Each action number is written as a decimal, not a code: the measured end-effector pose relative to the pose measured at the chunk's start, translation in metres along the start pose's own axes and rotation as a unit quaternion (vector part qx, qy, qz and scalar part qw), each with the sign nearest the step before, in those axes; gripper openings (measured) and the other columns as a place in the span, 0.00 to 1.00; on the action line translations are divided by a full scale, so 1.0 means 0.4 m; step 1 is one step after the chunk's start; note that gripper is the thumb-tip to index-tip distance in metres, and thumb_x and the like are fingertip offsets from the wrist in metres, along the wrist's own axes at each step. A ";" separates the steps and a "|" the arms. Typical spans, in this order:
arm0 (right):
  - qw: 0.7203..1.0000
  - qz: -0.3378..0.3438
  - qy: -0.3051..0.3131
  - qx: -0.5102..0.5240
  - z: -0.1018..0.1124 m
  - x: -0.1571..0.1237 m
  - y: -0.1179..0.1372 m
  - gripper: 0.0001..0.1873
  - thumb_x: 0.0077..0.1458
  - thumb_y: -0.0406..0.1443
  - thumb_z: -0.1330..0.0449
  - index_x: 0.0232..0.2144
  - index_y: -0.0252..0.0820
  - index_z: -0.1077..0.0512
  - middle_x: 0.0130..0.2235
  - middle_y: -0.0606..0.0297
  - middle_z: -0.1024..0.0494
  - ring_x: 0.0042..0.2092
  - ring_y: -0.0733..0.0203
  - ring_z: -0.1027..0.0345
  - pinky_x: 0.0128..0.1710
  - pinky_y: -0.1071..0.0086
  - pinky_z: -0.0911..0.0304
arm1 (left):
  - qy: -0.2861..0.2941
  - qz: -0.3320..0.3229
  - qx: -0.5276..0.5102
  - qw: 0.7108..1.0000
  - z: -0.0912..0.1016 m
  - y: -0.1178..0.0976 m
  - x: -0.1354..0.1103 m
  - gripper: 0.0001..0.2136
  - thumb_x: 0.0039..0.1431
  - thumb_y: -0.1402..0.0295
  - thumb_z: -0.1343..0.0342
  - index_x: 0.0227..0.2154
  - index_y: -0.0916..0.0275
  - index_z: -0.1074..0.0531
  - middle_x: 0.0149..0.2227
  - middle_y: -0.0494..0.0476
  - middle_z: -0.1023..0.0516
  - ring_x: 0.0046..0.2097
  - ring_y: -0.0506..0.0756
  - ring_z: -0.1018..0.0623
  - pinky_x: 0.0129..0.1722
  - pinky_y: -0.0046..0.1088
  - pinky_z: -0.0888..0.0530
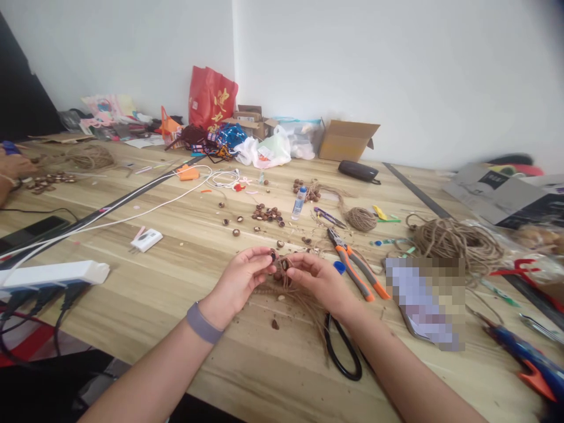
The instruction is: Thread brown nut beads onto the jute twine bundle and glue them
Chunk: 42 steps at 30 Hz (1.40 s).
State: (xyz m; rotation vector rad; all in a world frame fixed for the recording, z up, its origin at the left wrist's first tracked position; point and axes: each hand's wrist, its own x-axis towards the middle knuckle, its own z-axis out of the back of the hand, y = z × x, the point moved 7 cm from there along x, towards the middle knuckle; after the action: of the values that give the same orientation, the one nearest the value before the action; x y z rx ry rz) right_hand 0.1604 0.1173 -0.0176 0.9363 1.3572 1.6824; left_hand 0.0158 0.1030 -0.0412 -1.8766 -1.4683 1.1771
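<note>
My left hand [243, 275] pinches a small dark brown nut shell [273, 257] between thumb and fingertips. Close beside it, my right hand [318, 281] has its fingers closed on another hollow nut shell [285, 264], with brown twine [304, 299] trailing below it onto the table. More shells hang in a small cluster between the two hands, partly hidden by the fingers. Past my hands, a pile of nut shells [268, 215] lies on the wooden table [176, 317]. Under my right wrist shows a black loop handle [346, 352], probably scissors; the blades are hidden.
Orange-and-grey pliers [356, 264], a small clear bottle [298, 202], a twine ball [361, 218] and a large twine coil [458, 244] lie to the right. On the left are a power strip [53, 279] and a white plug [146, 240]. Another person's hand [15, 170] is at the far left.
</note>
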 end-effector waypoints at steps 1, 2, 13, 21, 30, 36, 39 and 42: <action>1.000 -0.006 -0.005 0.021 0.002 0.001 -0.005 0.16 0.48 0.45 0.36 0.38 0.44 0.27 0.38 0.63 0.21 0.40 0.59 0.27 0.44 0.63 0.33 | 0.003 0.009 -0.024 1.000 0.001 0.002 0.003 0.10 0.47 0.79 0.37 0.34 0.65 0.26 0.31 0.54 0.22 0.28 0.47 0.25 0.24 0.19 0.34; 0.999 -0.013 -0.011 0.039 0.005 0.001 -0.010 0.16 0.47 0.45 0.35 0.37 0.44 0.27 0.38 0.64 0.20 0.40 0.60 0.27 0.44 0.63 0.33 | 0.008 0.018 -0.047 0.999 0.000 0.004 0.005 0.10 0.48 0.79 0.38 0.35 0.65 0.26 0.31 0.54 0.22 0.28 0.46 0.25 0.24 0.19 0.33; 0.999 -0.018 -0.023 0.042 0.009 -0.002 -0.001 0.19 0.45 0.48 0.35 0.38 0.45 0.25 0.39 0.63 0.20 0.41 0.58 0.26 0.46 0.62 0.32 | 0.035 0.026 -0.061 0.997 -0.009 0.008 0.005 0.05 0.52 0.72 0.38 0.33 0.65 0.25 0.34 0.56 0.20 0.27 0.45 0.26 0.27 0.19 0.32; 1.000 0.002 0.006 -0.007 0.001 -0.004 0.004 0.16 0.50 0.46 0.38 0.38 0.44 0.26 0.38 0.63 0.20 0.39 0.59 0.26 0.42 0.64 0.32 | 0.036 -0.030 -0.021 0.999 -0.009 -0.009 0.000 0.10 0.51 0.69 0.36 0.36 0.63 0.26 0.37 0.57 0.20 0.36 0.50 0.22 0.32 0.22 0.30; 0.995 0.016 -0.001 -0.100 0.004 -0.005 0.020 0.15 0.53 0.42 0.41 0.40 0.42 0.27 0.40 0.60 0.21 0.41 0.57 0.27 0.44 0.61 0.33 | 0.060 -0.087 0.057 0.993 -0.021 -0.026 -0.010 0.14 0.47 0.64 0.34 0.36 0.63 0.25 0.37 0.57 0.20 0.39 0.53 0.22 0.32 0.24 0.33; 0.992 0.027 -0.002 -0.120 0.004 -0.005 0.023 0.13 0.53 0.41 0.42 0.41 0.42 0.27 0.39 0.62 0.20 0.40 0.58 0.27 0.43 0.63 0.33 | 0.063 -0.088 0.055 0.993 -0.020 -0.020 -0.004 0.15 0.44 0.64 0.33 0.36 0.64 0.25 0.34 0.56 0.20 0.38 0.53 0.23 0.34 0.24 0.33; 0.992 0.032 -0.006 -0.121 0.006 -0.005 0.023 0.13 0.53 0.40 0.42 0.41 0.43 0.27 0.39 0.63 0.20 0.39 0.58 0.27 0.42 0.64 0.33 | 0.061 -0.088 0.046 0.993 -0.021 -0.020 -0.003 0.16 0.43 0.65 0.32 0.35 0.64 0.25 0.33 0.56 0.20 0.37 0.52 0.23 0.34 0.24 0.32; 0.992 0.031 -0.016 -0.119 0.009 -0.004 0.020 0.13 0.53 0.41 0.41 0.41 0.44 0.27 0.39 0.63 0.20 0.40 0.58 0.26 0.43 0.63 0.33 | 0.063 -0.089 0.037 0.993 -0.024 -0.022 -0.005 0.15 0.43 0.65 0.32 0.35 0.65 0.24 0.32 0.55 0.20 0.36 0.51 0.23 0.34 0.24 0.31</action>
State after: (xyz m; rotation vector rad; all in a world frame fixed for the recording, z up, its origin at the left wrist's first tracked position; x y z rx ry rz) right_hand 0.1634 0.1161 -0.0093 0.8709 1.0878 1.8224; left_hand 0.0192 0.1050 -0.0286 -1.6993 -1.4678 0.9984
